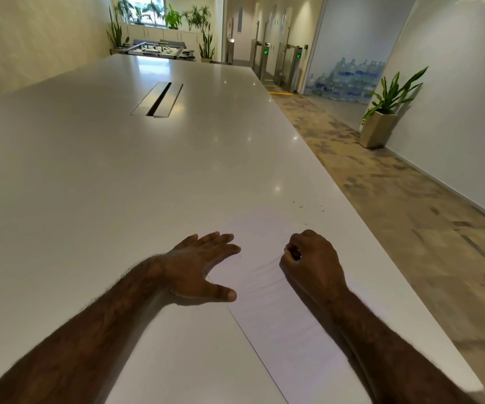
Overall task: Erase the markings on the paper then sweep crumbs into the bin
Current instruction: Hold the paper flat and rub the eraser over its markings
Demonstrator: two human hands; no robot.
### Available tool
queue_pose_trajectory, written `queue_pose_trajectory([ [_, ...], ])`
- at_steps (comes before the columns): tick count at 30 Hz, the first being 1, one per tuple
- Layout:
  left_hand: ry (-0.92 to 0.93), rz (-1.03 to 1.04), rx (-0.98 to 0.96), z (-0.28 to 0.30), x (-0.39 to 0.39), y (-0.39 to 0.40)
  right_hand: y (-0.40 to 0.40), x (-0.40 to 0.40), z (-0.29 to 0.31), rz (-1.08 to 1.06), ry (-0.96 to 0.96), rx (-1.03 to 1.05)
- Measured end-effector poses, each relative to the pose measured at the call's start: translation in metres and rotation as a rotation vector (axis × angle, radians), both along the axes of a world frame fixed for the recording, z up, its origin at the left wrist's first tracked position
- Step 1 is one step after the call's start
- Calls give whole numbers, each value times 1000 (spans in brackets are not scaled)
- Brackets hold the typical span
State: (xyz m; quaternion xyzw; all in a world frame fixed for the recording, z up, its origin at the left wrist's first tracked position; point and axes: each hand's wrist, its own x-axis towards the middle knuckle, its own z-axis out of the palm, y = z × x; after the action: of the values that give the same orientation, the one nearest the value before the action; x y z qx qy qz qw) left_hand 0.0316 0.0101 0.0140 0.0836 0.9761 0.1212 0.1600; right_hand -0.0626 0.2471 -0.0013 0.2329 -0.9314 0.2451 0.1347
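A long white table (89, 170) is seen stretching away from the camera, with a metal cable slot (157, 99) set into its middle. To the right of the table, a patterned carpet floor (396, 199) is shown, bounded by a pale wall. A stack of large water bottles (349, 80) is seen against a far wall, and a potted plant (381, 118) stands on the floor beside the right wall. More plants are lined up near a window at the far end of the room, with a table-football game (156, 49) in front of them.

A white sheet of paper (279, 322) is laid flat on the near right part of the table, close to its right edge. Faint wrinkles are visible in the paper between the two hands; any markings on it are too faint to make out.

The left hand (200, 266) is pressed flat on the left edge of the paper, its fingers straight and spread and the thumb stretched out toward the camera, so that nothing is gripped. The right hand (312, 263) is placed on the paper nearer its right side, its grip closed tight into a fist around a small dark object (295, 253) that is mostly hidden; what it is cannot be told.

A few tiny dark crumbs (308, 207) are scattered on the table just beyond the far end of the paper.
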Motion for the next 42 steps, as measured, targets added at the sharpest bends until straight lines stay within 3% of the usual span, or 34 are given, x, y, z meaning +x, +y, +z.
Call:
queue_pose_trajectory([
  [6, 2, 17, -49, -7, 0, 1, -7, 9, 9, 2, -30, -58],
  [10, -3, -1, -75, -7, 0, 0, -36, 72, 14, 286, -169, -11],
  [16, -15, -2, -66, -7, -2, 1, 4, 4, 29, -104, -114, -23],
  [20, -9, -4, -59, -8, -2, 1, -28, 68, 25, 239, -269, -40],
  [25, -29, 9, -77, -6, -3, 2, 7, -4, 36, -97, -167, -97],
  [30, -19, 6, -65, -7, -2, 2, -28, 73, 23, 269, -230, -28],
  [35, -10, 6, -58, -8, -1, 2, 13, -15, 41, -187, -132, -70],
  [39, -2, 11, -58, -9, -1, 2, -23, 63, 22, 168, -201, -28],
  [40, -1, 10, -58, -9, -2, 2, -21, 61, 23, 185, -209, -26],
  [42, 2, 11, -55, -10, -2, 1, -5, 15, 26, 19, -148, -60],
])
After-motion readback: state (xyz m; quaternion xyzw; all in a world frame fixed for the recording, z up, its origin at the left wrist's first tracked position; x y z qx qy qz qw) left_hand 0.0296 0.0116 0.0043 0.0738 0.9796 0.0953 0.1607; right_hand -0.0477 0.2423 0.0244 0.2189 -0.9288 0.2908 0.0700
